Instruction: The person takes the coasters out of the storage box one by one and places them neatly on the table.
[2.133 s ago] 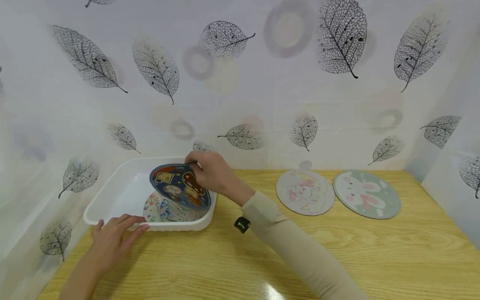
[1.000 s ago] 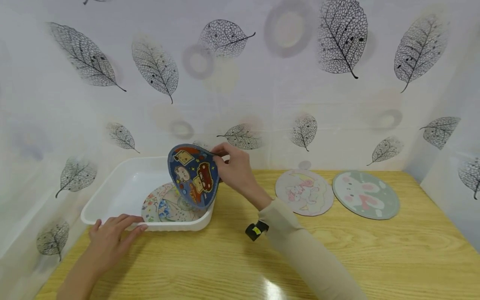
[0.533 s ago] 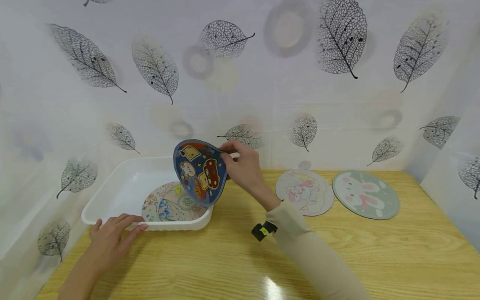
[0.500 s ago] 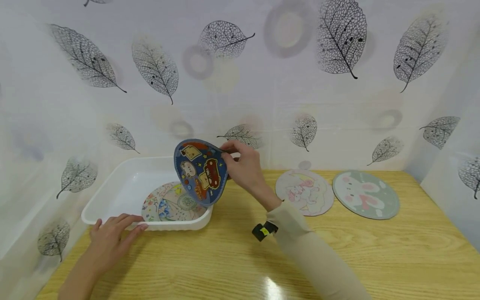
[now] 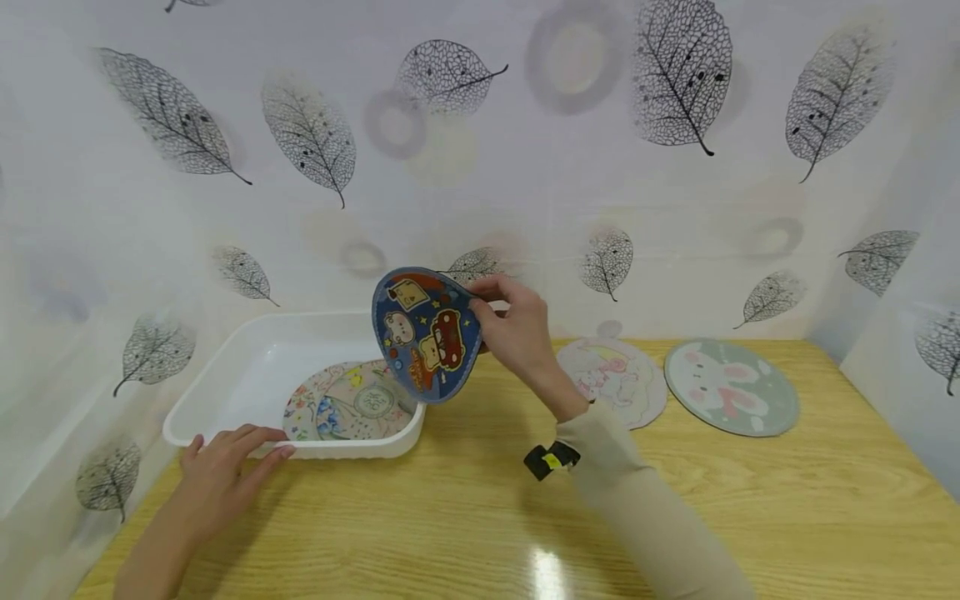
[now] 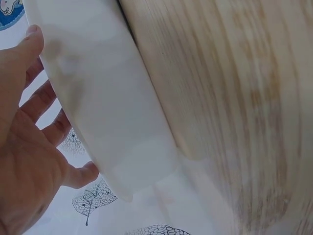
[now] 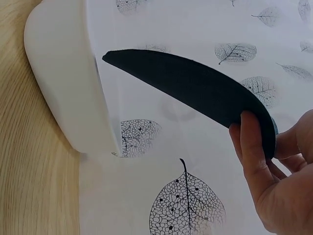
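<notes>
My right hand point(image 5: 520, 329) pinches the edge of a round blue mouse pad point(image 5: 423, 354) printed with cartoon figures. The pad bends and hangs tilted above the right end of a white plastic basin point(image 5: 240, 375). In the right wrist view, its dark underside point(image 7: 181, 81) shows between thumb and fingers. My left hand point(image 5: 221, 471) rests on the basin's front rim, fingers lying over it; the left wrist view shows the fingertips against the rim. Inside the basin lie overlapping round floral pads, one with small flowers point(image 5: 300, 408) and another with a green emblem point(image 5: 367, 402).
On the wooden table point(image 5: 480, 517) to the right lie a pink round pad point(image 5: 633, 379), partly behind the right wrist, and a green rabbit pad point(image 5: 727, 387). A leaf-patterned sheet point(image 5: 525, 192) hangs behind and at both sides.
My right hand has lifted the blue mouse pad out of the basin and carried it rightward, uncovering more of the floral pads. The left hand has stayed on the rim.
</notes>
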